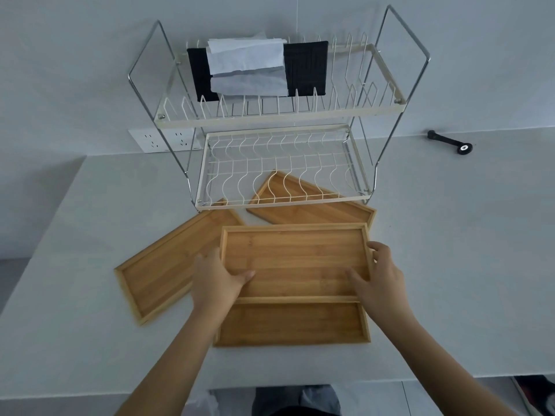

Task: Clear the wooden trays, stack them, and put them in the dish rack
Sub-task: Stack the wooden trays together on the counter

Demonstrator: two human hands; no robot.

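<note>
1. The held tray (295, 259) lies with its long axis running left to right, open side up; the left hand (216, 280) grips its left short edge, thumb on the tray floor and the other fingers out of sight beneath; the right hand (380, 276) grips the right short edge, fingers curled over the rim.
2. Nearer the person than the fingers, a second tray (292, 324) lies parallel, partly under the held one; left of the left hand a third tray (162, 265) lies angled; beyond the fingertips a fourth tray (312, 205) lies slanted, partly under the dish rack (282, 163).
3. The rack's upper tier holds dark cloths (306, 70) and white paper (246, 66).
4. All stands on a pale grey counter (450, 265) against a plain wall; wall sockets (163, 139) sit left of the rack; a black tool (450, 142) lies well off to the right.
</note>
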